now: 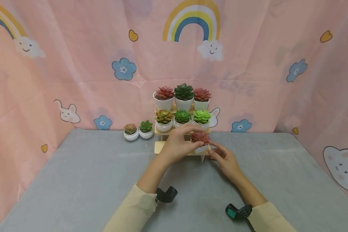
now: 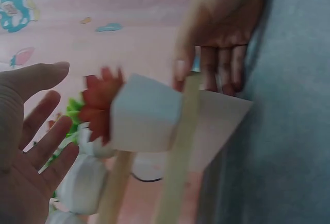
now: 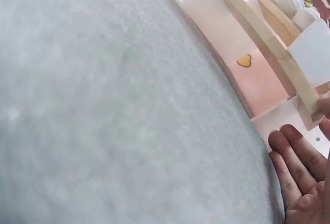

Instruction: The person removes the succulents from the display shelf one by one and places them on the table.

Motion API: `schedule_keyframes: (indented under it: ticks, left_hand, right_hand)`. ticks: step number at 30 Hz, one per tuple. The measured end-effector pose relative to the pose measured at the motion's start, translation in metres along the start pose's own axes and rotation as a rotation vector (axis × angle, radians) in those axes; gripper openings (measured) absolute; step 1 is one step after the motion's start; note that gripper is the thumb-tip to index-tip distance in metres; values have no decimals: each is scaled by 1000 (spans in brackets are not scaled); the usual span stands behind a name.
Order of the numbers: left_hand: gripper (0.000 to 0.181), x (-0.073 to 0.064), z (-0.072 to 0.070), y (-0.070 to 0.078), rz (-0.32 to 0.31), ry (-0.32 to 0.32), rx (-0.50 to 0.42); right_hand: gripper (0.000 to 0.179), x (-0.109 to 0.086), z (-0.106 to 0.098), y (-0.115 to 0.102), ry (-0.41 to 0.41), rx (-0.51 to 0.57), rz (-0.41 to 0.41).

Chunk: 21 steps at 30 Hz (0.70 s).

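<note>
A three-tier wooden plant stand (image 1: 159,147) with clear side panels holds rows of small artificial succulents. On the right end of its lowest shelf sits a red succulent (image 1: 200,138) in a white angular pot (image 2: 147,113). My left hand (image 1: 178,144) is around this plant in the head view; in the left wrist view its fingers (image 2: 54,126) are spread, apart from the pot. My right hand (image 1: 227,163) holds the right end of the lowest shelf, a digit over the board and the other fingers (image 3: 296,154) below it along the side panel.
Two small potted succulents, one brownish (image 1: 130,129) and one green (image 1: 146,126), stand on the grey table (image 1: 84,180) left of the stand. Several pots fill the upper two shelves, including a dark green succulent (image 1: 184,92). A pink printed curtain (image 1: 90,58) hangs behind.
</note>
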<state>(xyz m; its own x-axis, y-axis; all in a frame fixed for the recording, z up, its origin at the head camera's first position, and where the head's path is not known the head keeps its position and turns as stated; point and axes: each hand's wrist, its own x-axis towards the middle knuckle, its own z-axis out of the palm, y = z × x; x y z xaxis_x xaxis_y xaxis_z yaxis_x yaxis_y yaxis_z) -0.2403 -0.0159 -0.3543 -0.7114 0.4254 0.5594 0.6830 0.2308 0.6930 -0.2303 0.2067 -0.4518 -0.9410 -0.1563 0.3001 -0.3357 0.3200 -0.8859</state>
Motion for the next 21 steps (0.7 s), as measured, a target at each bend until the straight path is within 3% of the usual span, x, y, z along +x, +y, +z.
schedule_keyframes:
  ticks: [4, 13, 21]
  left_hand:
    - [33, -1, 9, -7, 13, -12, 81]
    - [33, -5, 18, -18, -6, -27, 116]
    - [40, -9, 23, -25, 11, -19, 245]
  right_hand:
    - [41, 0, -1, 0, -5, 0, 1]
    - [41, -1, -1, -1, -9, 21, 2]
    - [41, 0, -1, 0, -12, 9, -10]
